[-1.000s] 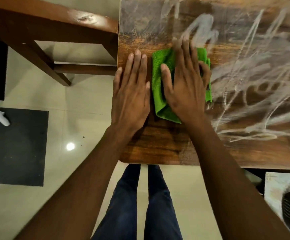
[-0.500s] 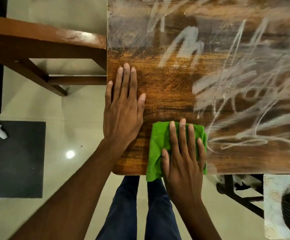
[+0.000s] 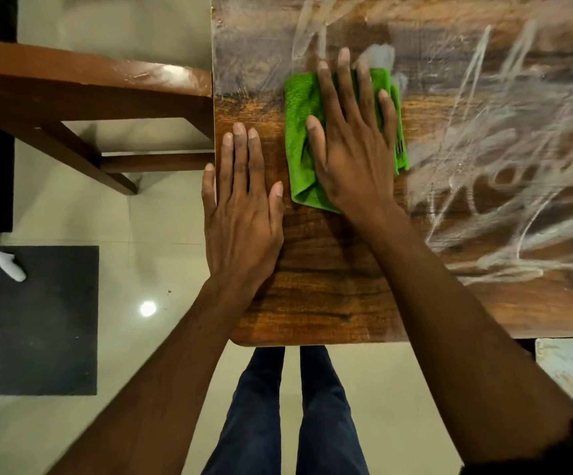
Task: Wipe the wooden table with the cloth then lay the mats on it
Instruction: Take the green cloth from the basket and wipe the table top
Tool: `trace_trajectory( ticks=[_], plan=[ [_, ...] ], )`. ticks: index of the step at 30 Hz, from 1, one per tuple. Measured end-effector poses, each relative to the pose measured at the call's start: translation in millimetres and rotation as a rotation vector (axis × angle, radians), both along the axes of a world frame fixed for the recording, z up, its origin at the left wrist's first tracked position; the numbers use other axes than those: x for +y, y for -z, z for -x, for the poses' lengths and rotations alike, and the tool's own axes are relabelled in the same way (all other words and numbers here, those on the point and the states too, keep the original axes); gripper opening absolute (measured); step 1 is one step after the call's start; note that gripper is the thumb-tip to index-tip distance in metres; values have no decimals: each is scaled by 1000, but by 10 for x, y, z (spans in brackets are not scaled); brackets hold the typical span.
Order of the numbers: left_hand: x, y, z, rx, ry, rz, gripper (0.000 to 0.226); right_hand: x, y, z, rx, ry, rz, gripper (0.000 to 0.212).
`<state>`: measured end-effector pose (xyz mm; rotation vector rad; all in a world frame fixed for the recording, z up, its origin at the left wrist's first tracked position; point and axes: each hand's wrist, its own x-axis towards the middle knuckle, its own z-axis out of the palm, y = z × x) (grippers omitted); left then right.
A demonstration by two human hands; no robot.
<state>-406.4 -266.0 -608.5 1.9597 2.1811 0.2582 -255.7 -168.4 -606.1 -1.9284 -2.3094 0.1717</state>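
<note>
- Wiping step is in hand: right hand [image 3: 353, 145] presses flat, fingers straight, on the green cloth [image 3: 300, 132] under its palm.
- Left hand [image 3: 242, 214], flat and holding nothing, braces the table [image 3: 329, 296] just beside the cloth.
- Next move likely calls for sweeping toward the white smears [image 3: 504, 159] beyond the right hand's little finger; no mats in view.

right hand [image 3: 353, 145] flat on green cloth [image 3: 299, 132], wooden table [image 3: 329, 286]

Both hands [image 3: 242, 217] [image 3: 353, 145] flat, fingers straight

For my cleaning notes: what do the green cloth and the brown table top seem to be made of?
Folded green cloth: probably microfibre or terry, since its surface looks fuzzy and finely ribbed. Brown wood-grain table top: wood or wood-look laminate, with a smooth, slightly glossy finish.
</note>
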Motion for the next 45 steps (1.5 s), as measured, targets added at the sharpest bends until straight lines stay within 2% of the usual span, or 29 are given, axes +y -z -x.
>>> trace_trajectory(
  ticks=[5,8,13,17,22,26,29,33,36,45],
  plan=[
    [-548,88,403,-132,-238,64,67,-695,-87,-67,11,28,99,63],
    [-819,193,662,-138,-369,90,70,-1197,-146,38,-12,16,193,67],
    [-803,178,690,-332,-480,50,81,-1737,-142,492,20,-36,266,77],
    [-525,-17,474,-397,-357,-29,67,-1760,-114,649,23,-95,256,76],
    [-241,-212,201,-408,-108,-73,63,-1800,-154,138,-29,-12,219,72],
    [-99,-180,-121,-274,111,-1,68,-1741,-171,-599,-63,194,166,68],
    [-14,-71,-373,-135,226,45,70,-1666,-231,-838,-12,284,171,66],
    [16,15,-473,11,235,69,71,-1815,-250,-734,77,319,211,69],
    [8,7,-488,42,235,72,71,-1686,-158,-636,24,356,178,72],
    [11,-7,-498,61,229,56,68,147,24,-476,-35,90,24,70]
  ],
)
